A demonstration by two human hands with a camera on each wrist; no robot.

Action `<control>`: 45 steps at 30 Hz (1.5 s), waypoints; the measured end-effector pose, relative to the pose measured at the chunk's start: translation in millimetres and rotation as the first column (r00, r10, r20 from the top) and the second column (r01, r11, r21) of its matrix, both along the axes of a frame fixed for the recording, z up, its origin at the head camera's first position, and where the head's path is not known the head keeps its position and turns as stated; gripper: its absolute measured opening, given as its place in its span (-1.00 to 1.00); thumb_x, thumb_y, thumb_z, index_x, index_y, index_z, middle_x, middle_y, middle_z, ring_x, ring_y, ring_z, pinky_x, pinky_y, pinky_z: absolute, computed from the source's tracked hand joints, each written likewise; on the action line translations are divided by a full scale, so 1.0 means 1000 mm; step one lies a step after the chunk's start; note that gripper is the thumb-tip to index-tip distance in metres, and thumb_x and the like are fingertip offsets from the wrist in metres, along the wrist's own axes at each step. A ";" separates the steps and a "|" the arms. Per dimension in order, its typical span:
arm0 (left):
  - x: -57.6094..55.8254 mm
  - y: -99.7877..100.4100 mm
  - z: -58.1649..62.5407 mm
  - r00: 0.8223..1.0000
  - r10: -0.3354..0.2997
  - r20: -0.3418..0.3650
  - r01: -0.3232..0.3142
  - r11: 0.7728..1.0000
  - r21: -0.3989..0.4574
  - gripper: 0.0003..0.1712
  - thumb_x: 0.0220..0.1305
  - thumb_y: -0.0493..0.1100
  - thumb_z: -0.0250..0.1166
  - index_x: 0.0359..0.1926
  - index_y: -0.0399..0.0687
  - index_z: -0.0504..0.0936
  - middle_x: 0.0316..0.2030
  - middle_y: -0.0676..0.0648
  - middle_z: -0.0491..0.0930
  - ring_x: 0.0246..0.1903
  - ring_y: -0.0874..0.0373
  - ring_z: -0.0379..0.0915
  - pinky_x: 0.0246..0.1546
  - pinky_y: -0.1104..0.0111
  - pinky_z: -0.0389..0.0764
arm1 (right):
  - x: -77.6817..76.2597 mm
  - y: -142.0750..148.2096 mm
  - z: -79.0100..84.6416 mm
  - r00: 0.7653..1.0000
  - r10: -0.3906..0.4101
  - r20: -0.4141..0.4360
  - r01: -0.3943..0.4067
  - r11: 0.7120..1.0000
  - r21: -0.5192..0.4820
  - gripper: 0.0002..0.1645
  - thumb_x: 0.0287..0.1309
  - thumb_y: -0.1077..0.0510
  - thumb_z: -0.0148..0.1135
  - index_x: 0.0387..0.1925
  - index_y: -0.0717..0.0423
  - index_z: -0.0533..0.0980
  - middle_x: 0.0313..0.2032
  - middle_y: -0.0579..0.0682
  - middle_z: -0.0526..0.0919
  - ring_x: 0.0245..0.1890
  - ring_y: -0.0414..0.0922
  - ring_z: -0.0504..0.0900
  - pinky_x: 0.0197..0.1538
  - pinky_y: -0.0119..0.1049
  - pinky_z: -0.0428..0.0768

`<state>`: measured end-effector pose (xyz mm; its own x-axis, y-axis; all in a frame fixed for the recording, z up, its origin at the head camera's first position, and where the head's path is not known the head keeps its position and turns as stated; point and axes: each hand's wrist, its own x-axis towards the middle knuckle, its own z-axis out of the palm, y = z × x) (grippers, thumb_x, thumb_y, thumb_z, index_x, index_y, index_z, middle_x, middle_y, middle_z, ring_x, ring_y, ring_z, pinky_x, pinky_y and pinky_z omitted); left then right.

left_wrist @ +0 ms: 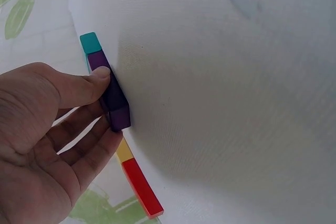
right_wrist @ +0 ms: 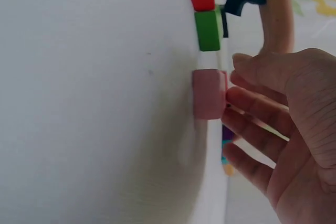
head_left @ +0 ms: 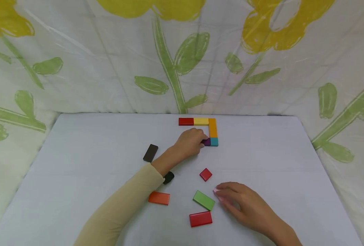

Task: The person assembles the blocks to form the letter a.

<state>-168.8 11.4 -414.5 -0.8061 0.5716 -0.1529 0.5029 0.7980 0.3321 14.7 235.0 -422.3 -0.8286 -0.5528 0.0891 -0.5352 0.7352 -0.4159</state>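
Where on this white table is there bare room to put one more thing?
Right: bare table from the teal block to the right edge, beyond the right hand. Left: bare from the dark rectangular block to the left edge. Crowded: the near middle, where the green block and larger red block lie close.

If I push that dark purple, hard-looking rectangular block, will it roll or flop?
The purple block probably won't roll, because its faces look flat. Its straight edges suggest it's stiff. Pushed endways, it might nudge the squarish, hard-looking teal block at its end.
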 end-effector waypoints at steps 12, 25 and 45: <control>-0.001 0.000 -0.001 1.000 0.008 0.001 -0.008 1.000 0.001 -0.62 0.49 -0.17 0.34 0.26 -0.05 0.73 0.10 -0.07 0.78 0.06 0.04 0.66 0.18 0.28 0.71 | 0.009 0.005 -0.001 1.000 -0.005 -0.008 0.005 0.998 0.062 -0.27 0.09 -0.01 0.64 0.33 -0.20 0.63 0.26 -0.27 0.62 0.22 -0.23 0.63 0.18 -0.16 0.77; 0.001 0.001 0.002 1.000 0.021 0.010 -0.021 1.000 0.000 -0.61 0.48 -0.17 0.35 0.27 -0.05 0.72 0.13 -0.07 0.77 0.09 0.04 0.65 0.20 0.28 0.71 | 0.004 0.007 0.005 0.997 0.000 0.074 -0.009 0.992 0.127 -0.23 0.05 0.03 0.68 0.33 -0.13 0.63 0.28 -0.19 0.63 0.25 -0.14 0.64 0.20 -0.12 0.76; 0.003 0.000 0.003 1.000 0.021 0.020 -0.022 1.000 0.012 -0.61 0.49 -0.18 0.35 0.28 -0.08 0.71 0.15 -0.08 0.76 0.13 0.03 0.65 0.24 0.27 0.69 | -0.037 0.012 0.014 0.994 -0.092 0.057 0.090 0.996 0.029 -0.32 0.01 0.11 0.69 0.22 -0.03 0.68 0.20 -0.07 0.65 0.15 -0.08 0.68 0.10 -0.12 0.80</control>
